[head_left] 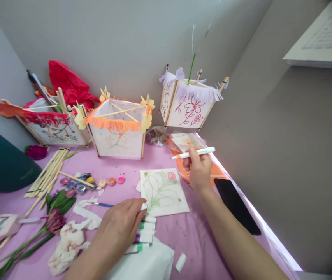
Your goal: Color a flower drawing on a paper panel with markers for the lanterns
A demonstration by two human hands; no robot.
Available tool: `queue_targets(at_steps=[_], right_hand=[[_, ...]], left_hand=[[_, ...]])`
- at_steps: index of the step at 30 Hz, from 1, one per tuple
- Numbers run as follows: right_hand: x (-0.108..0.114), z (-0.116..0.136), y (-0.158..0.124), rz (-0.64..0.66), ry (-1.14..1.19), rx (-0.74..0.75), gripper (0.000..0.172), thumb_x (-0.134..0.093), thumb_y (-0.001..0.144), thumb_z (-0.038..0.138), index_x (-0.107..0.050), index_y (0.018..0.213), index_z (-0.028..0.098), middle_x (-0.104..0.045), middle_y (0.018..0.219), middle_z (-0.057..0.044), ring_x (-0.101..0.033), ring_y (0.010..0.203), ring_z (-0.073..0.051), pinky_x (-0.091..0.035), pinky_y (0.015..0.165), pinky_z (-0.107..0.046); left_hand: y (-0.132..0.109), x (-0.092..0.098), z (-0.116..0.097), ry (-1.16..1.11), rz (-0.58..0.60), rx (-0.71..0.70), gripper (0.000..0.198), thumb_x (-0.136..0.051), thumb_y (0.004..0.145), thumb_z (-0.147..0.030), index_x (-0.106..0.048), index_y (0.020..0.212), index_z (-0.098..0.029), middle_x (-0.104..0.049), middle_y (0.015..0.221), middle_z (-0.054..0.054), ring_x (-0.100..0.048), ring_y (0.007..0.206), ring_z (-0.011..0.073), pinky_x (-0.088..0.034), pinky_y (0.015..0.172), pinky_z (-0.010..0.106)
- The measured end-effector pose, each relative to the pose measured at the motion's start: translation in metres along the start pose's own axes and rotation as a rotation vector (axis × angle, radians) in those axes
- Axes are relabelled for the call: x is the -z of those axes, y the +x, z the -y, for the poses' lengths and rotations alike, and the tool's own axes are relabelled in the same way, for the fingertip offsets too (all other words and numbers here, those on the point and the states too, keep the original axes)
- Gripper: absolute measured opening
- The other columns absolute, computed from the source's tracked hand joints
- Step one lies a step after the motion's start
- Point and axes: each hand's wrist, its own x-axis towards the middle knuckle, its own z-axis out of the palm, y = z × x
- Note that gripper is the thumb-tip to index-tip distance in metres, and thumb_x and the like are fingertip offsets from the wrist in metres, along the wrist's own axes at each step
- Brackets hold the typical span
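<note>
My right hand (198,168) holds a white marker pen (194,153) level above the orange sheets (216,171) at the right of the purple table (183,233). My left hand (122,227) rests on a row of white markers (144,232) with coloured bands, its fingertips touching the lower left corner of a square paper (163,191) bearing a green leaf drawing and a pink flower. A loose white pen cap (180,262) lies near the front edge.
Three paper lanterns on wooden frames stand at the back: red-fringed (51,124), orange-fringed (119,130) and white-fringed (187,103). Small paint pots (91,182), a thin brush (101,204), wooden sticks (49,171), flowers (53,217), crumpled tissue (66,247) and a black phone (236,204) lie around.
</note>
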Motion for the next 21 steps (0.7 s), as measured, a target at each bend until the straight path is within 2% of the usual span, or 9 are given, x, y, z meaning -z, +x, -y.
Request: queue_targets(at_steps=[5,9,13,21], right_hand=[[-0.014,-0.028,-0.022,0.222,-0.045,-0.164,0.027,-0.055,0.085,0.044,-0.048,0.074,0.019,-0.046,0.049,0.007,-0.040,0.040,-0.007,-0.031,0.039,-0.020],[-0.021,-0.046,-0.035,0.345,-0.123,-0.195,0.028,-0.051,0.086,0.045,-0.050,0.078,0.019,-0.052,0.057,0.005,-0.046,0.047,-0.009,-0.036,0.045,-0.021],[-0.022,-0.057,-0.041,0.383,-0.224,-0.168,0.028,-0.048,0.088,0.046,-0.051,0.080,0.020,-0.052,0.056,0.005,-0.048,0.048,-0.011,-0.038,0.048,-0.023],[-0.022,-0.063,-0.043,0.385,-0.273,-0.164,0.028,-0.048,0.088,0.047,-0.053,0.080,0.021,-0.053,0.057,0.004,-0.050,0.049,-0.013,-0.038,0.049,-0.024]], left_hand=[[0.000,0.003,-0.004,0.037,0.010,0.034,0.026,-0.033,0.095,-0.026,-0.056,0.106,-0.020,-0.067,0.091,0.007,-0.064,0.085,0.0227,-0.050,0.075,0.037],[0.000,0.005,-0.008,0.055,0.009,0.037,0.024,-0.035,0.094,-0.023,-0.056,0.105,-0.021,-0.066,0.087,0.004,-0.064,0.081,0.0198,-0.049,0.073,0.032],[0.001,0.005,-0.009,0.078,0.002,0.044,0.023,-0.033,0.095,-0.023,-0.055,0.105,-0.022,-0.066,0.088,0.004,-0.064,0.079,0.0190,-0.048,0.070,0.029],[0.001,0.007,-0.010,0.085,0.087,0.071,0.026,-0.030,0.095,-0.025,-0.054,0.104,-0.022,-0.064,0.087,0.003,-0.063,0.079,0.0231,-0.047,0.068,0.035]])
